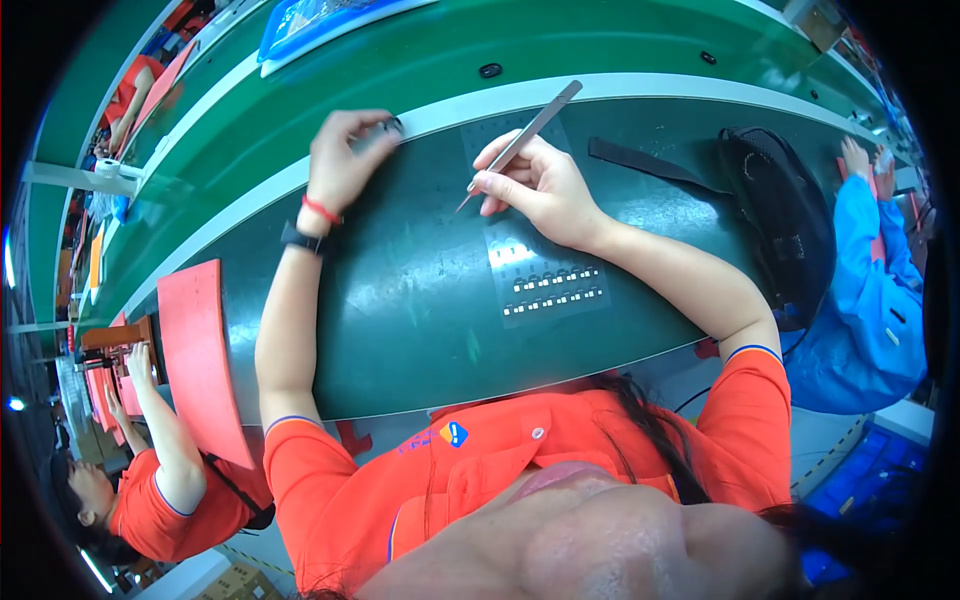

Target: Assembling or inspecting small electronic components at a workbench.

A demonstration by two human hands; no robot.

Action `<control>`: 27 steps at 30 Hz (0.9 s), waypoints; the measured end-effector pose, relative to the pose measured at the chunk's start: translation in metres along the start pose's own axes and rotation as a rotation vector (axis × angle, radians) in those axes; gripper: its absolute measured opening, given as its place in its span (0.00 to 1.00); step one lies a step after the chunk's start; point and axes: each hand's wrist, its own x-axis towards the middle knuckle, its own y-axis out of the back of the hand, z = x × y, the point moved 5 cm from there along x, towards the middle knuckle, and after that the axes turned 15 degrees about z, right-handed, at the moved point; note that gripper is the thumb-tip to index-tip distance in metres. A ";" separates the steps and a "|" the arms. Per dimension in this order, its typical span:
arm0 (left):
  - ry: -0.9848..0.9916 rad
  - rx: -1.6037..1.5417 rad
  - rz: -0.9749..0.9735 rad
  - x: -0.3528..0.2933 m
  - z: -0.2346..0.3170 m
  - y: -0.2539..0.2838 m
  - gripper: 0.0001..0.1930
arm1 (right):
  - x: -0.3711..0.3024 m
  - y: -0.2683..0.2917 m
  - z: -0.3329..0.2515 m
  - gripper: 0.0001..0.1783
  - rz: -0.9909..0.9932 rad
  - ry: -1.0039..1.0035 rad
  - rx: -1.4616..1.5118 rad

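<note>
In my right hand [540, 190] is a pair of metal tweezers [535, 125], held like a pen with its fine tip pointing down and left over the green mat [400, 330]. My left hand [345, 165], with a red string and a dark band at the wrist, is closed at the mat's far left edge. Between its fingertips is a small dark piece [393, 125], blurred, its kind unclear. Below my right hand lies a clear sheet [540, 312] bearing rows of small pale and dark parts. The tweezers' tip stands apart from those rows.
A black bag [780, 230] with a strap [650, 163] lies at the right. A pink board [205, 350] sits at the left edge. Beyond the white ledge [690, 88] is a blue tray [320, 25]. Co-workers sit on both sides, one in a blue jacket [870, 300].
</note>
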 end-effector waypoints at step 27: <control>-0.577 -0.078 -0.546 -0.128 0.141 -0.007 0.24 | -0.058 0.043 0.002 0.09 -0.086 -0.108 -0.191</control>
